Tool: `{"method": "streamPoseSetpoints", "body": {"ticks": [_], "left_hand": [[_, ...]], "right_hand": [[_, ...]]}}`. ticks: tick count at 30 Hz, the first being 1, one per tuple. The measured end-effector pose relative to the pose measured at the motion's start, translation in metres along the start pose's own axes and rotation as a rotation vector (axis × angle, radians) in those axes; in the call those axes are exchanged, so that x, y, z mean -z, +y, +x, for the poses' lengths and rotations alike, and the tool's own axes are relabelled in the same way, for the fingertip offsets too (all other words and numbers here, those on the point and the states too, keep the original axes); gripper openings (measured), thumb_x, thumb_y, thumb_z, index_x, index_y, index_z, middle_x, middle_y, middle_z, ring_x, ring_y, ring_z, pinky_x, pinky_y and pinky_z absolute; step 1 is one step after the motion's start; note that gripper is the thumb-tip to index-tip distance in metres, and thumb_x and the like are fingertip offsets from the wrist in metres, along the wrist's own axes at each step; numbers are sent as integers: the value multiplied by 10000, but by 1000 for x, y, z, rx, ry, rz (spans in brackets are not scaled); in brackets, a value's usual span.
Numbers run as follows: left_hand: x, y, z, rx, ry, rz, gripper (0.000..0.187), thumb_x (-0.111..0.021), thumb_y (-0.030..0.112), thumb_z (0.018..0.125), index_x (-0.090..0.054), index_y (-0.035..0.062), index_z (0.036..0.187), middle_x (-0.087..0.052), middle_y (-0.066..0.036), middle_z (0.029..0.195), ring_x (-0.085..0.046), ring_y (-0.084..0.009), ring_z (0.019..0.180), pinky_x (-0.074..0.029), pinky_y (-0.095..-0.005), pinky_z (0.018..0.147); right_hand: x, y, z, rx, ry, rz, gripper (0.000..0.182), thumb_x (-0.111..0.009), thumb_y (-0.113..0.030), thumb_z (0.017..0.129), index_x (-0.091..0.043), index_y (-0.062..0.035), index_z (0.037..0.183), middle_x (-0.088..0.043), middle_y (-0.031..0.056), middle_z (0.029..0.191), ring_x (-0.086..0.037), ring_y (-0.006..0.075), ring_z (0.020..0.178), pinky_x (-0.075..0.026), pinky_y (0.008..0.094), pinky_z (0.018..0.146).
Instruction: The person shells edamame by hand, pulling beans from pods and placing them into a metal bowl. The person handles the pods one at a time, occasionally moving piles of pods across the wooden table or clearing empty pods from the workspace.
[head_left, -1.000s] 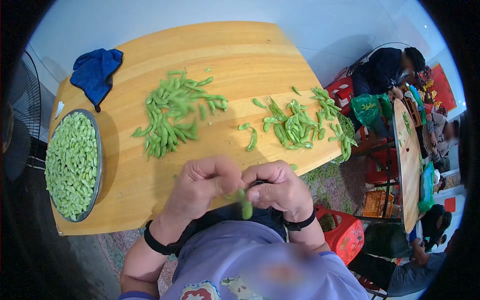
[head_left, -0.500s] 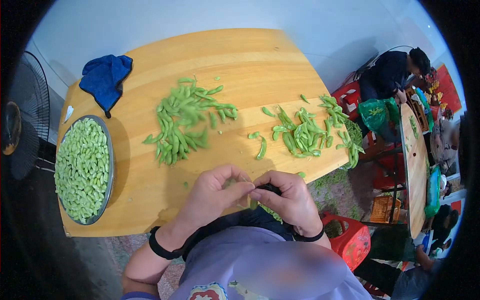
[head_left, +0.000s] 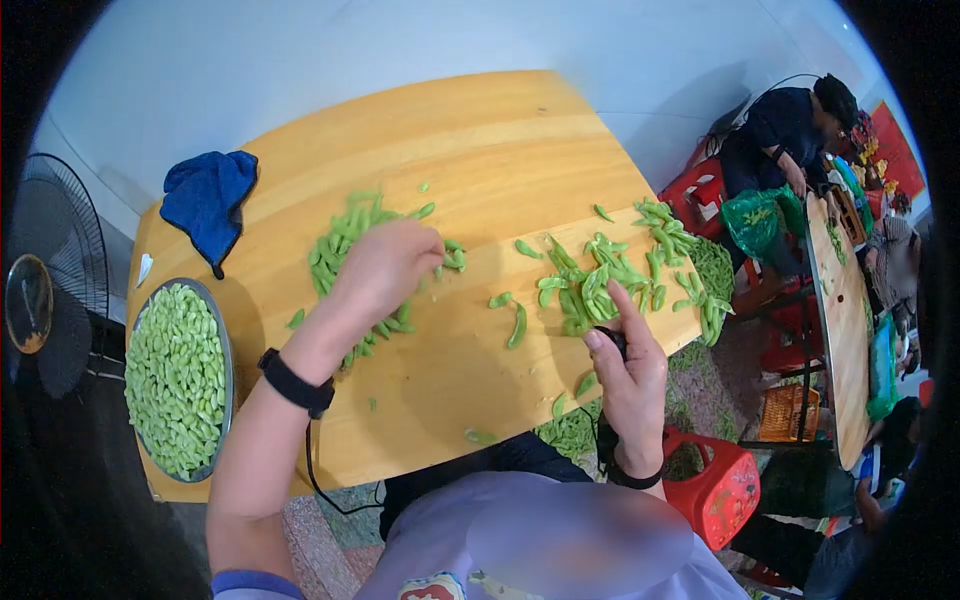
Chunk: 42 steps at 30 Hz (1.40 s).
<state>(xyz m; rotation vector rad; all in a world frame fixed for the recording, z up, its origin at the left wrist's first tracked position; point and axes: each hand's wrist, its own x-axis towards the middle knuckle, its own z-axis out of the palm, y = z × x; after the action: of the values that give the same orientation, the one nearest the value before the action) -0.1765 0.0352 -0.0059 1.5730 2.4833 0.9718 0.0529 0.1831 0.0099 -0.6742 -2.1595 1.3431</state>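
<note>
A person shelling edamame at a wooden table (head_left: pixel 480 150) reaches the left hand (head_left: pixel 385 268) into the nearer heap of whole pods (head_left: pixel 345 250), fingers curled down onto the pile and closing over pods beneath the palm; whether one is already pinched cannot be told, since the knuckles hide the fingertips. The right hand (head_left: pixel 630 370) hangs near the table's front edge, index finger raised, the other fingers folded round a small dark object; no pod shows in it. Just beyond that hand lies a second heap of pods (head_left: pixel 600 275), flatter-looking and probably the emptied shells, with a few strays (head_left: pixel 515 322) between the two hands. Well to the left of the reaching hand, past its wrist and black wristband (head_left: pixel 295 383), a metal bowl (head_left: pixel 227 345) sits heaped with shelled beans (head_left: pixel 175 375), and a blue cloth (head_left: pixel 208 198) lies beyond it near the far edge. Judged by the full bowl and the modest heap under the left hand, most of the shelling looks done, with perhaps a few dozen pods still to open. Other people work at a second table (head_left: pixel 838 300) off to the right.
</note>
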Motion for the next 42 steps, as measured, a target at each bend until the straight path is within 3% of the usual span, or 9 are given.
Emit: {"method": "streamPoseSetpoints", "body": {"ticks": [6,10,12,13,15,18,25,33,42], "left_hand": [[-10,-9,12,-143,-259,414,98,-587,76,708,-594,55,802,-551,-132,760,-563,-319,736,-466,-389,641],[-12,-13,12,-185,-167,385,52,-570,76,750,-559,47,792,-534,-77,702,-572,-244,673,-457,-346,560],[-5,16,8,404,-42,-453,45,-539,87,793,-523,49,775,-480,-8,661,-508,-132,575,-384,-256,457],[-1,26,4,396,-48,-455,45,-539,87,793,-523,49,775,-480,-8,661,-508,-132,575,-384,-256,457],[1,42,-9,664,-79,-1281,57,-526,112,808,-519,56,799,-440,27,667,-408,-49,543,-279,-178,427],[-6,62,-25,644,-54,-1518,88,-556,130,813,-544,42,811,-456,8,652,-374,-45,509,-239,-163,425],[-14,92,-41,642,-65,-1491,65,-583,99,822,-606,46,791,-433,43,561,-341,-32,468,-237,-178,429],[-16,105,-47,544,7,-1335,14,-631,65,770,-631,62,783,-544,46,636,-373,-11,511,-277,-173,456],[-20,110,-53,445,50,-1349,33,-622,67,770,-619,76,739,-561,47,648,-389,-7,536,-291,-171,480]], "right_hand": [[10,7,-2,-126,-29,272,270,-592,-22,799,-503,1,1053,-527,12,764,-458,69,656,-395,201,600],[4,4,-1,-275,-364,318,166,-612,-51,804,-540,-7,947,-526,7,743,-472,52,622,-398,200,543],[0,6,1,-258,-415,357,159,-601,-56,813,-538,-7,951,-521,4,732,-475,51,618,-398,200,539],[-3,6,3,-239,-474,395,153,-590,-62,823,-537,-7,955,-516,0,722,-478,50,613,-399,200,534],[-5,5,5,-188,-468,483,138,-576,-80,837,-535,-9,948,-498,-10,708,-457,44,601,-384,197,525],[-8,1,11,-227,-556,526,125,-565,-115,851,-534,-22,928,-464,-35,706,-402,37,580,-344,190,504],[-12,-7,5,-231,-577,635,145,-572,-97,844,-539,-14,958,-484,-33,746,-409,35,612,-354,193,522],[-11,-10,1,87,-554,346,183,-622,-77,789,-546,2,935,-561,103,805,-541,193,737,-436,289,654],[-11,-15,-7,124,-515,322,135,-619,-34,776,-557,-1,892,-553,45,755,-522,125,677,-427,253,600]]}}
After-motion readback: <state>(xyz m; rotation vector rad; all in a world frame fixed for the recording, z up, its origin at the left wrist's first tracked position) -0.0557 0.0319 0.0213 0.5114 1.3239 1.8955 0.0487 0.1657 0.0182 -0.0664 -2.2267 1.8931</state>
